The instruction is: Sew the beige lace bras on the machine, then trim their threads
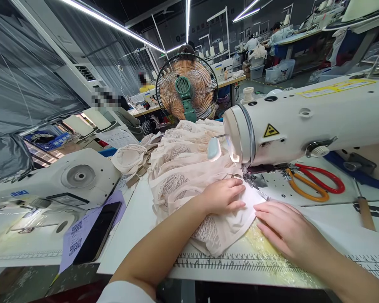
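A pile of beige lace bras runs back from the table's front, with the nearest piece of fabric reaching under the sewing machine's needle area. On that fabric my left hand lies palm down, fingers stretched out and slightly apart, just left of the presser foot. My right hand is flat at the fabric's right edge, its fingertips touching or very near the border and its thumb hidden. The white sewing machine overhangs the work from the right, its lamp lit.
Red-handled scissors with an orange loop lie right of the needle, near a wooden-handled tool. A printed ruler lines the front edge. Left are a phone and another JUKI machine; a fan stands behind.
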The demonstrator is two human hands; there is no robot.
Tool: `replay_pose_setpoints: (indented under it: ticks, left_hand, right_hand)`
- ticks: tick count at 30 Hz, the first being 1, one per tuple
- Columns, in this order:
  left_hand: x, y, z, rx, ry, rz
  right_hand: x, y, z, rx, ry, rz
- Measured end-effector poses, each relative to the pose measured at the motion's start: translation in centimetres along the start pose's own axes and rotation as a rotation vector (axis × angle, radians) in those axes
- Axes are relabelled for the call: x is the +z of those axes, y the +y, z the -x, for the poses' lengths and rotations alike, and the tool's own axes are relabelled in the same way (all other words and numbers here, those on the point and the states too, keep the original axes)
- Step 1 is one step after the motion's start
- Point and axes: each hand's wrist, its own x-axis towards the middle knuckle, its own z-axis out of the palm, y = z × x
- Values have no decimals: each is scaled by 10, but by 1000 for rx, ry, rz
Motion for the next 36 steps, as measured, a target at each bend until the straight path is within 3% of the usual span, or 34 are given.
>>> replay_pose_setpoints:
  ticks: [11,18,21,30,36]
  left_hand:
    - [-9,-8,-6,-21,31,-57]
    - [0,56,8,-99,124,-4]
    - [12,67,15,-111,183,-27]
    - [11,18,13,92,143,-142]
    - [13,4,6,169,154,-166]
  right_hand:
    - [11,3,0,-50,-21,15]
    - [7,2,-4,-2,-87,-50]
    - [3,4,-6,36,-52,-100]
    - [-9,6,-6,159,41,-169]
    - [-12,6,-6,249,17,-202]
